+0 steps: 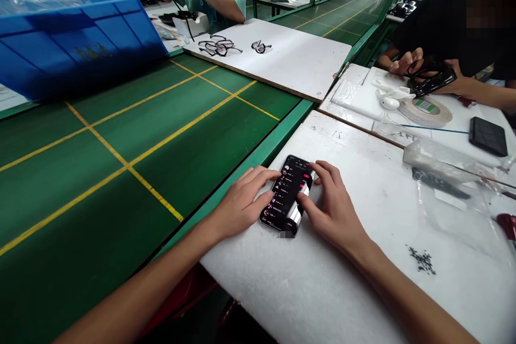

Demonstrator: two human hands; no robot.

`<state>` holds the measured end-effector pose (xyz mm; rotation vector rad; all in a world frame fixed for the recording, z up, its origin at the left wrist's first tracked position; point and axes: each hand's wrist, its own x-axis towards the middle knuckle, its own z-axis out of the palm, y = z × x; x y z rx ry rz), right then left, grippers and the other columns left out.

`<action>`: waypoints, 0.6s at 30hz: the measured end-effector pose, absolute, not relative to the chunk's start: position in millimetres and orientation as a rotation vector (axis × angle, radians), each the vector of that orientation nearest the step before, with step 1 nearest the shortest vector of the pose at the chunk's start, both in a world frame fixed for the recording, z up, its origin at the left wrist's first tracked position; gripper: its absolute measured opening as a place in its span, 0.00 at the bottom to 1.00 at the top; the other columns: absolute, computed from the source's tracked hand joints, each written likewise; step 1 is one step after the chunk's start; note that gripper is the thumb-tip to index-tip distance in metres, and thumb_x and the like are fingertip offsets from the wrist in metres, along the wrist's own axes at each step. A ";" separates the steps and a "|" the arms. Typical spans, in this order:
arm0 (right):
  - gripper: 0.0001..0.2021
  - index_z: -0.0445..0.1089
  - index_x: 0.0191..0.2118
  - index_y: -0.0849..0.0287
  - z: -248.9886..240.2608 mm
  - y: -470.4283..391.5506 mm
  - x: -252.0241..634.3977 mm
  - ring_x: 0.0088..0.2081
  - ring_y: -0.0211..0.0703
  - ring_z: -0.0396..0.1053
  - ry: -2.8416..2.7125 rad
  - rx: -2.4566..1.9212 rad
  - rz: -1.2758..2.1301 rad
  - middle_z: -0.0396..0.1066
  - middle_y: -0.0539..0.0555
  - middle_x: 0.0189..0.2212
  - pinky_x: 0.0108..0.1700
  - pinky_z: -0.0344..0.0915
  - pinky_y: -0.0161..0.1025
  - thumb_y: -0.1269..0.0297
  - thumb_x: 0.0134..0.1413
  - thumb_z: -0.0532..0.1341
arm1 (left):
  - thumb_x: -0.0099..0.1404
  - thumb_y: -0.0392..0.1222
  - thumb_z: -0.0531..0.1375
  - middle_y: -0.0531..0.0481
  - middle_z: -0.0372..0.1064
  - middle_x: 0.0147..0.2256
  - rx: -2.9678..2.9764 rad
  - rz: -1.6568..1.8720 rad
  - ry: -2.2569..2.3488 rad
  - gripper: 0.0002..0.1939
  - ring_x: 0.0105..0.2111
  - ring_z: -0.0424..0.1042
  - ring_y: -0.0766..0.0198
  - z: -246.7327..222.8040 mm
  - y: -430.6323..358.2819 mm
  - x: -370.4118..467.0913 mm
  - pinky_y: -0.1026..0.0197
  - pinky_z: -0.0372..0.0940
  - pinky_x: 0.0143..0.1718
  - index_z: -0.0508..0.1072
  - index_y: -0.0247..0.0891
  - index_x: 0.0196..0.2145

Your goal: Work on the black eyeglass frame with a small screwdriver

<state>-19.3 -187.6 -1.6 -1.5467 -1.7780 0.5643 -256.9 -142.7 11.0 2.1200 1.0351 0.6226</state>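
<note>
A smartphone [287, 193] with a dark, lit screen showing a list lies on or just above the white work surface [258, 274], its far end turned slightly right. My left hand [244, 201] holds its left edge, with fingertips and thumb along that side. From the other side my right hand [332, 204] grips the right edge; its thumb touches the screen's margin and its fingers curl round the upper corner. The phone's underside is hidden.
A green conveyor belt [169, 134] runs along my left, with a blue bin [80, 37] beyond. Several glasses [220, 45] lie on a white board [298, 59] ahead. Small black pieces [420, 260] and plastic bags [455, 209] are at right. Two co-workers sit nearby.
</note>
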 end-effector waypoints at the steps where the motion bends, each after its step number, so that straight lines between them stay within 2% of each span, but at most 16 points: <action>1: 0.29 0.59 0.67 0.49 -2.0 -187.4 -19.3 0.60 0.60 0.66 -1.782 -1.552 0.558 0.58 0.61 0.67 0.60 0.69 0.63 0.59 0.62 0.63 | 0.74 0.37 0.53 0.47 0.69 0.56 2.126 0.622 1.027 0.18 0.55 0.67 0.51 11.0 -143.0 -257.3 0.49 0.62 0.58 0.68 0.45 0.59; 5: 0.28 0.58 0.67 0.48 -1.2 -188.0 -18.9 0.55 0.56 0.70 -1.759 -1.555 0.586 0.58 0.59 0.67 0.60 0.69 0.62 0.60 0.63 0.62 | 0.71 0.40 0.58 0.45 0.68 0.58 2.149 0.618 0.975 0.22 0.55 0.67 0.49 11.9 -143.6 -259.2 0.48 0.62 0.58 0.66 0.44 0.61; 8: 0.26 0.59 0.67 0.47 0.6 -189.3 -18.7 0.51 0.52 0.71 -1.729 -1.562 0.626 0.58 0.59 0.67 0.59 0.69 0.61 0.60 0.65 0.60 | 0.67 0.38 0.61 0.46 0.67 0.59 2.168 0.608 0.954 0.26 0.55 0.66 0.49 13.4 -143.5 -259.9 0.47 0.61 0.59 0.66 0.45 0.62; 18: 0.30 0.58 0.68 0.47 -0.9 -189.1 -19.0 0.63 0.61 0.65 -1.812 -1.552 0.580 0.55 0.60 0.69 0.62 0.67 0.64 0.59 0.62 0.63 | 0.64 0.36 0.62 0.45 0.66 0.58 2.195 0.592 0.967 0.29 0.54 0.66 0.48 15.2 -143.7 -259.5 0.47 0.61 0.58 0.65 0.45 0.62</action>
